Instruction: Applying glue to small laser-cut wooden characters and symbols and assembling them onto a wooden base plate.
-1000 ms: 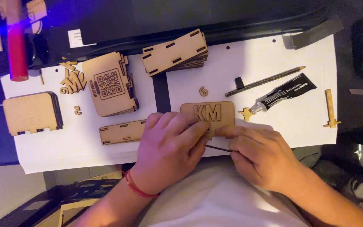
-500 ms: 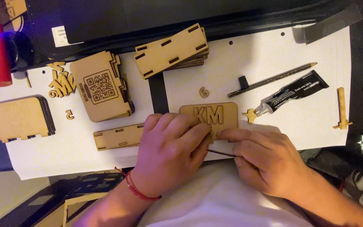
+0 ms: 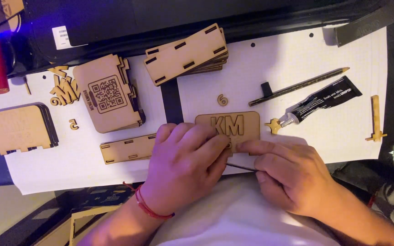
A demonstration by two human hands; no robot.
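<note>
Right now both hands press on the near edge of the lettered wooden plaque [image 3: 228,125], which lies long-axis sideways on the white paper sheet [image 3: 297,68]. Left hand [image 3: 185,164] curls over its left end; right hand [image 3: 288,175] pinches a thin dark pick [image 3: 240,166] pointing left beneath it. A black glue tube [image 3: 320,101] lies well right.

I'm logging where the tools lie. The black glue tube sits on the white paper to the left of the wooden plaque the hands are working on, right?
Not quite. In the head view the black glue tube lies to the right of the wooden plaque, not the left. It is on the white paper, and both the left hand and the right hand are at the plaque.
</note>
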